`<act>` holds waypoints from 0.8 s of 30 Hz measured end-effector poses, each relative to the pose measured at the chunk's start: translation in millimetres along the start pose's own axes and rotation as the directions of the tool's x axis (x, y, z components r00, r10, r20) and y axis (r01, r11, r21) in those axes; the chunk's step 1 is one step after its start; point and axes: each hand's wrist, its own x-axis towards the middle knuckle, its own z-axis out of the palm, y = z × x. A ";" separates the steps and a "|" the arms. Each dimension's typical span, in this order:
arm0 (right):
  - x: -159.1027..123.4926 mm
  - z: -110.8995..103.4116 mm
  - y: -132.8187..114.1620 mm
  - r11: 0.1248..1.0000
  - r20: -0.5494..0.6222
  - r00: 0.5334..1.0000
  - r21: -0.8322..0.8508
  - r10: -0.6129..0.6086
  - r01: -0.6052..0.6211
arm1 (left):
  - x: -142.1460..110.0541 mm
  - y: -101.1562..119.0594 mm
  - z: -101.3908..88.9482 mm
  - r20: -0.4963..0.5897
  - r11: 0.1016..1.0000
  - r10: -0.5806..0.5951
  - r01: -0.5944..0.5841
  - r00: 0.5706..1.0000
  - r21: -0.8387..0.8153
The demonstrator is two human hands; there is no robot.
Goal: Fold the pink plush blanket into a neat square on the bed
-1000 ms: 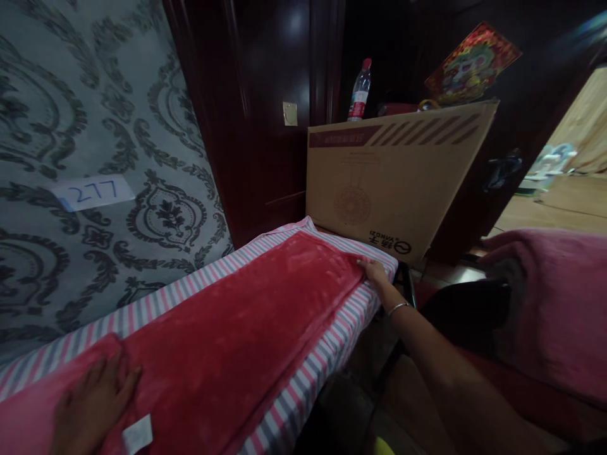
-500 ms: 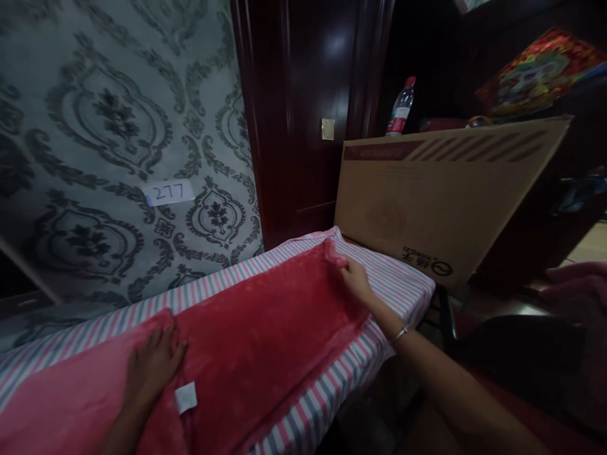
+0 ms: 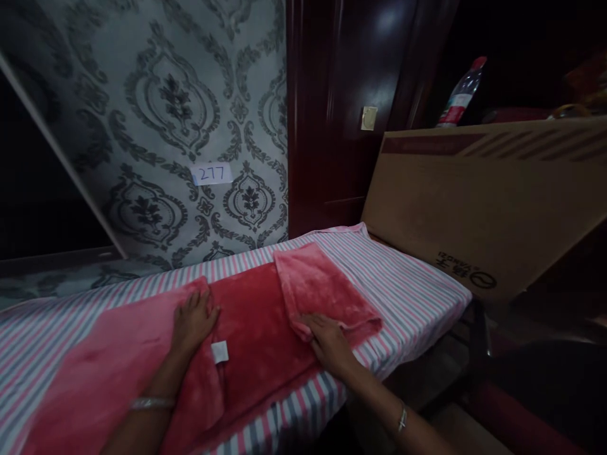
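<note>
A red plush blanket (image 3: 256,316) lies on a striped sheet (image 3: 403,284), its left and right ends folded over toward the middle. The folded parts look paler pink, and a white tag (image 3: 220,352) shows near the left fold's edge. My left hand (image 3: 194,322) rests flat on the left fold by that edge, fingers spread. At the right, my right hand (image 3: 329,341) has its fingers closed on the near corner of the turned-over end. Its thumb is partly hidden.
A big cardboard box (image 3: 465,202) stands at the sheet's far right, with a plastic bottle (image 3: 461,95) on top or just behind it. Behind are patterned wallpaper (image 3: 175,101), a paper label (image 3: 212,173) reading 277 and a dark red door (image 3: 341,95). A dark chair (image 3: 545,366) is at the lower right.
My right hand has brought the blanket's right end leftward and folded it over the middle. My left hand still lies on the left fold. The view has shifted left.
</note>
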 end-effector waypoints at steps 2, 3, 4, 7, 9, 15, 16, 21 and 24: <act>6.1 -5.2 1.8 0.995 -0.046 0.999 0.102 0.029 -0.024 | -2.1 1.1 -7.1 -0.072 0.996 0.026 -0.032 0.997 -0.080; 10.1 -9.3 1.5 0.987 -0.084 0.995 0.158 0.046 -0.032 | -2.3 2.9 -11.4 -0.097 0.985 0.042 -0.057 0.994 -0.163; 14.0 -14.0 0.3 0.977 -0.143 0.987 0.207 0.079 -0.048 | -1.6 5.9 -15.7 -0.093 0.951 0.038 -0.064 0.995 -0.303; 19.6 -26.6 -7.8 0.942 -0.236 0.956 0.322 0.174 -0.092 | 6.4 24.5 -22.0 0.112 0.646 -0.014 0.095 0.994 -0.757; 14.5 -28.0 -13.4 0.931 -0.205 0.961 0.350 0.186 -0.106 | 15.8 44.2 -17.5 0.284 0.449 -0.009 0.258 0.959 -0.855; -21.8 -3.1 -12.0 0.971 -0.030 0.999 0.240 0.019 -0.011 | 43.6 110.0 14.4 0.498 0.146 0.107 0.481 0.861 -0.864; -25.7 0.0 -10.4 0.976 -0.018 1.000 0.219 -0.009 0.013 | 46.9 119.4 18.1 0.489 0.102 0.099 0.479 0.867 -0.872; -26.6 3.3 -8.2 0.990 0.003 0.996 0.112 -0.092 0.091 | 62.5 153.8 21.5 0.371 -0.021 -0.030 0.370 0.928 -0.929; -20.2 6.1 -14.3 0.987 0.003 0.988 0.050 -0.153 0.153 | 71.3 159.4 15.3 0.253 -0.037 -0.110 0.251 0.961 -0.967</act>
